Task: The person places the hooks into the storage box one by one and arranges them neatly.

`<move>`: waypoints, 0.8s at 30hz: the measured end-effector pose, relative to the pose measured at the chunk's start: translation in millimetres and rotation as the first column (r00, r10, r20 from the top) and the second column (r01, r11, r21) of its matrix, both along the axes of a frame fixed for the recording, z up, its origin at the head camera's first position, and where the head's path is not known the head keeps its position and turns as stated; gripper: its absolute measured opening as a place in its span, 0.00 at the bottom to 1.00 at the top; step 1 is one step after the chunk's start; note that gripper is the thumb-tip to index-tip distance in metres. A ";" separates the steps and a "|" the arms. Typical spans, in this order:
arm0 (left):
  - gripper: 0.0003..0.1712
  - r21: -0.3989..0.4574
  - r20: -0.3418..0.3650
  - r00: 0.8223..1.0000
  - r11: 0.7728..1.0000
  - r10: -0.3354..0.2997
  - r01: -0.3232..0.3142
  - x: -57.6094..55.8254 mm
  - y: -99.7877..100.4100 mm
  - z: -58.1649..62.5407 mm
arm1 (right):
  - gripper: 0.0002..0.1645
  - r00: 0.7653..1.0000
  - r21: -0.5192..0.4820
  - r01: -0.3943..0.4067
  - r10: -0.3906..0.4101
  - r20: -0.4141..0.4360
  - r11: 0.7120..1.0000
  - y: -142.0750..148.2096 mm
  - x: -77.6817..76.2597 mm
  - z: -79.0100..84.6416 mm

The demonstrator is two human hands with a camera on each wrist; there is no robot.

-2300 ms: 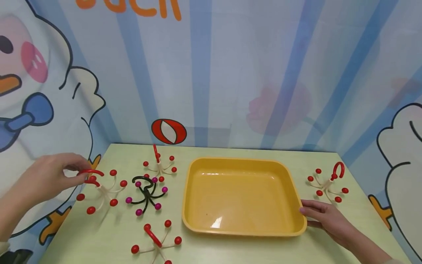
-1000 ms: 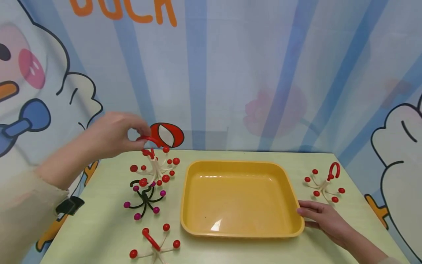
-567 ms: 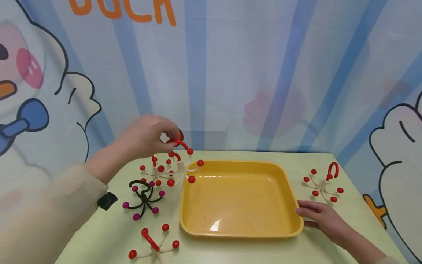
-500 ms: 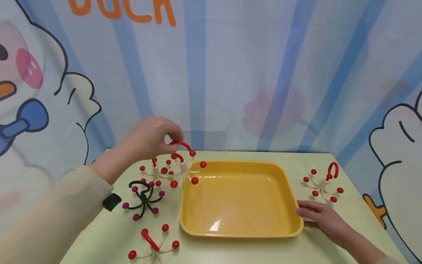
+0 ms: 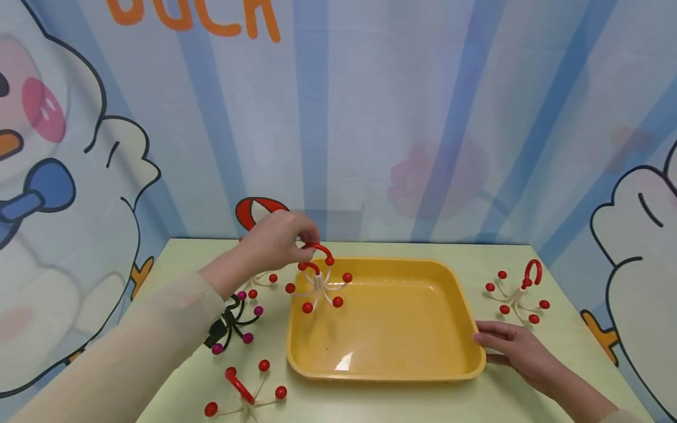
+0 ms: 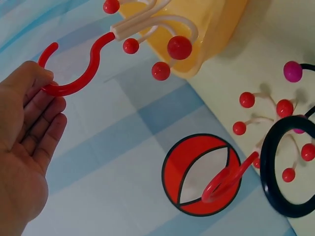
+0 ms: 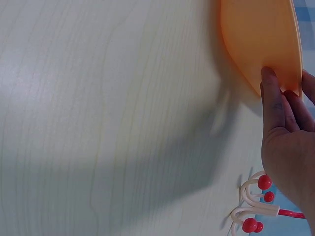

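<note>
The table (image 5: 386, 402) before me is pale yellow-green, its fine wood grain showing in the right wrist view, where a broad shadow falls across it. Behind it stands a blue-striped cloth (image 5: 365, 117) printed with a white duck (image 5: 74, 182) at the left, orange letters (image 5: 224, 29) along the top, a red-and-white ball (image 5: 245, 212) low down and a faint pink flower (image 5: 423, 182). The yellow tray (image 5: 402, 329) sits flat on the table, its glossy floor catching a bright patch of light towards the front, a tiny dark speck beside it. Over its back left corner I hold the hook (image 5: 318, 283) upright, its cream prongs, tipped with red balls, spreading below; I can't tell whether any prong touches the tray. My left hand (image 5: 277, 239) pinches the red arch, thumb and fingertip together on it, the other fingers loosely bent. My right hand (image 5: 520, 349) grips the tray's right rim, digits on either side of the wall. Left of the tray stand the near hook (image 5: 246, 400), the black hook (image 5: 231, 320) and the far hook (image 5: 252, 294), the last two partly hidden by my arm; the right hook (image 5: 520, 295) stands just behind my right hand.
</note>
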State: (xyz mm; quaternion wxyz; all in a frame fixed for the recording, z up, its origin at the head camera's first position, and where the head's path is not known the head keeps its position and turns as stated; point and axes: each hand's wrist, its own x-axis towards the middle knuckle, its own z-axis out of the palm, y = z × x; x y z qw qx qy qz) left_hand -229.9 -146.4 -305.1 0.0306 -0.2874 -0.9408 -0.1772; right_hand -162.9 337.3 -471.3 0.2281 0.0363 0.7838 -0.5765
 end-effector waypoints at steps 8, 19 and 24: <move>0.03 -0.024 0.039 0.999 1.000 -0.010 0.011 -5.4 11.2 -17.4 | 0.37 1.000 0.004 0.001 -0.001 0.002 1.000 -0.1 -0.1 -0.3; 0.03 -0.015 0.049 0.999 1.000 -0.015 0.016 -9.8 26.8 -36.0 | 0.37 1.000 -0.023 0.003 -0.003 0.012 1.000 1.4 -0.2 -1.3; 0.03 -0.026 0.031 0.998 0.998 -0.055 0.056 -13.9 32.9 -42.8 | 0.37 1.000 -0.025 0.000 0.000 0.014 1.000 2.6 -0.5 -1.5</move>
